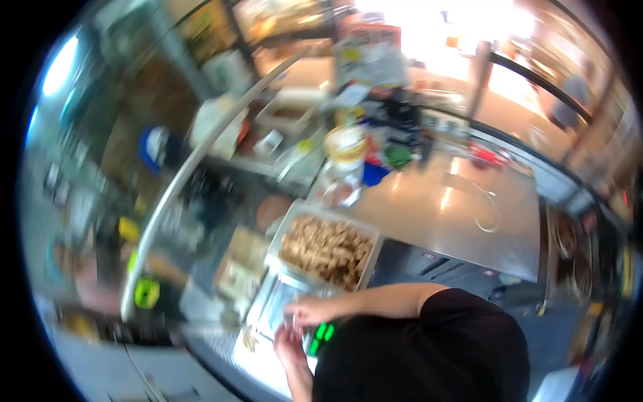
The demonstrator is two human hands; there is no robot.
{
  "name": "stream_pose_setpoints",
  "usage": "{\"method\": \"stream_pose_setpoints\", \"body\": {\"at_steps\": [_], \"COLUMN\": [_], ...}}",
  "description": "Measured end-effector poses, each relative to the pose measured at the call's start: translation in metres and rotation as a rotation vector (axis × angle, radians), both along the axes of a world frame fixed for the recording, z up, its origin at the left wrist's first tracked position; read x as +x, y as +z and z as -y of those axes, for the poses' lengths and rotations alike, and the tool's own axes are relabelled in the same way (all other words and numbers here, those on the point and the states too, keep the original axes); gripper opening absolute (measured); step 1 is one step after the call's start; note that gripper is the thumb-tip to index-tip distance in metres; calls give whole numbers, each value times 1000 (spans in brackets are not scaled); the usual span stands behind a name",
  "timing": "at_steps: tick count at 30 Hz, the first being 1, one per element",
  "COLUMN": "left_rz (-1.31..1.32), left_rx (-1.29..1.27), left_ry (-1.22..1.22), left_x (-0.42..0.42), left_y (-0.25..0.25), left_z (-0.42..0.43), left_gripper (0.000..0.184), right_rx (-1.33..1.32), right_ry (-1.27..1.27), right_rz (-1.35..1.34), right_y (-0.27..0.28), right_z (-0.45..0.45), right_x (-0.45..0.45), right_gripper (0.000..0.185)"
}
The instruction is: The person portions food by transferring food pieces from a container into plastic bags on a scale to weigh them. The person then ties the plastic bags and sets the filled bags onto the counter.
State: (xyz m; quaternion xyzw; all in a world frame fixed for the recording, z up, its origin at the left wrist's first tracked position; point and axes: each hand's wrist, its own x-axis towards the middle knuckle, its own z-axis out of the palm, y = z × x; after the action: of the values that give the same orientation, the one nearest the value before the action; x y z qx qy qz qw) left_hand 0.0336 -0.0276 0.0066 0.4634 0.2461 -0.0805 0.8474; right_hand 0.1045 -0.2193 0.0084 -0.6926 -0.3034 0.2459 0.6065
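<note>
My right hand reaches in from the right across a flat metallic surface, its fingers closed in a pinch. Just below it, my left hand is closed too, with the fingertips of both hands close together. Whatever is between them is small and blurred, so I cannot make it out. Beside my hands glows a green digital display, its digits smeared. A white tub full of light brown chunks stands beyond my right hand.
A steel counter extends to the right, with a thin pale loop on it. Tubs, bags and a white bucket crowd the back. A pale curved rail runs along the left, beside glass.
</note>
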Motion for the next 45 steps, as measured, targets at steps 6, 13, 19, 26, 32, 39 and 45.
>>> {"method": "stream_pose_setpoints", "body": {"at_steps": [6,13,19,26,32,39,45], "left_rz": [32,461,456,416,139,-121,-134], "left_rx": [-223,1454,1535,1473,1576,1603,1793], "left_ry": [143,-289,-445,54,148,-70,37], "left_x": [8,4,20,12,-10,-27,4], "left_y": [18,14,-11,52,80,-94,-72], "left_z": [19,48,40,-21,-87,-149,-153], "left_gripper": [43,24,10,2,9,17,22], "right_rx": [-429,-307,-239,-179,-151,-243,-382], "right_ry": [-6,-170,-173,-410,-700,-822,-901], "right_rz": [142,87,238,206,28,-36,-43], "right_y": [8,-5,20,8,-23,-26,-7], "right_z": [32,50,45,101,167,182,197], "right_x": [-3,5,-1,1,-7,-28,-42], "right_gripper": [63,59,61,58,55,55,55]}}
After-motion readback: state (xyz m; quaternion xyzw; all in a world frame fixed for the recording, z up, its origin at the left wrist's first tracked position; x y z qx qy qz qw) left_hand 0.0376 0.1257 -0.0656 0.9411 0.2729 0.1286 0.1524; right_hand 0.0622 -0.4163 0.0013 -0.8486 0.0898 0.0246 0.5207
